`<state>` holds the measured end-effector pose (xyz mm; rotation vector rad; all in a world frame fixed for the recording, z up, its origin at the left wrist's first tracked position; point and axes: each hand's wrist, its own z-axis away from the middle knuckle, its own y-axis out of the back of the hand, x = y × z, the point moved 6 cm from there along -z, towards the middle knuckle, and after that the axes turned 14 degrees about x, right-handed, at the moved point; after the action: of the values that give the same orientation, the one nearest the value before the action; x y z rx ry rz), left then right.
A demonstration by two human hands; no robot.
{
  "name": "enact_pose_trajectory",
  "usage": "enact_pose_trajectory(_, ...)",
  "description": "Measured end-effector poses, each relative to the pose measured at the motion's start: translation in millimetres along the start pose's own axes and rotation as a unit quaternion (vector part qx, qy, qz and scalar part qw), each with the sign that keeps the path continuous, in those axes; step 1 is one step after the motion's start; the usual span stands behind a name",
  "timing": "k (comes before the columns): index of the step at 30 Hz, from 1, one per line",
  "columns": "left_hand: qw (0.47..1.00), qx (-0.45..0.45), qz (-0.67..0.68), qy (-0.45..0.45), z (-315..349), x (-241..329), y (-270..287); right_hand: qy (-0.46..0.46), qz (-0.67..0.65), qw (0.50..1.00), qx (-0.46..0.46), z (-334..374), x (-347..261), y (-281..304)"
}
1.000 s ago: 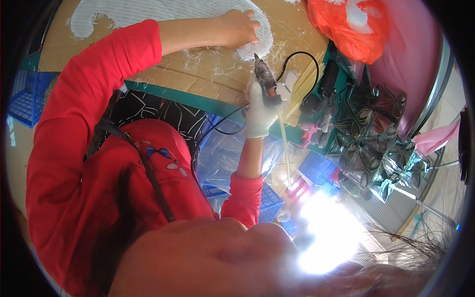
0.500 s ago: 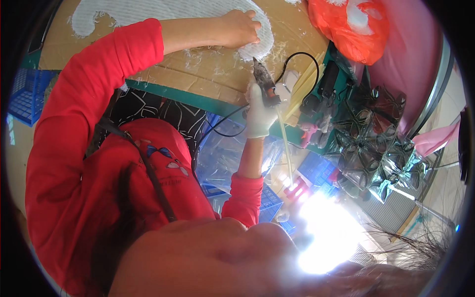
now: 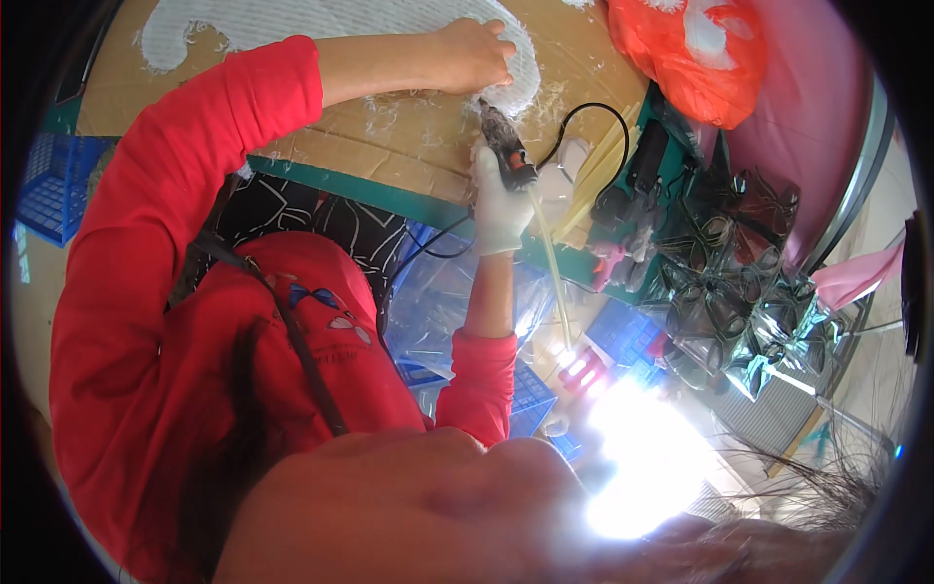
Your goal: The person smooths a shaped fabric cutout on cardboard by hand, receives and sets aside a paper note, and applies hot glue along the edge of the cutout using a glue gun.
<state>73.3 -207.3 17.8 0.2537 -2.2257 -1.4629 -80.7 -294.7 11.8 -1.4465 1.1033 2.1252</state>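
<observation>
red sleeves (image 3: 146,234) cover both of the person's arms, pushed up so the forearms show bare. the left arm swings out wide from the shoulder, bends sharply at the elbow and runs across the upper part of the view to the right. the bare left hand (image 3: 475,56) lies palm down on the white ribbed fabric piece (image 3: 321,19), its fingers bent near the rounded right end; whether they pinch the cloth or only press it cannot be told.

the right forearm rises almost straight up, wrist nearly in line with it. the right hand (image 3: 501,209), in a white glove (image 3: 498,229), is closed around a dark, stained glue gun (image 3: 503,138). its nozzle tilts up and to the left, the tip at the fabric's lower edge, just below the left fingers; contact is too small to make out. a pale glue stick (image 3: 553,268) trails from the back of the gun.

the fabric lies on a brown cardboard sheet (image 3: 321,141) scattered with loose white threads (image 3: 379,127), over a green tabletop (image 3: 345,187). yellowish strips (image 3: 611,161) and a looping black cable (image 3: 623,131) sit right of the gun.
</observation>
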Motion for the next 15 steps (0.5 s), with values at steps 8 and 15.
enact_pose_trajectory(8, 1.0, -0.006, 0.001, 0.006, -0.8, 0.5, -1.0, 0.043, 0.015, 0.998, 0.046, 4.3, -2.5, 14.7)
enact_pose_trajectory(15, 1.0, -0.004, 0.011, 0.007, -0.1, -0.7, 0.0, 0.062, -0.006, 0.996, 0.07, 5.7, -5.7, 21.4)
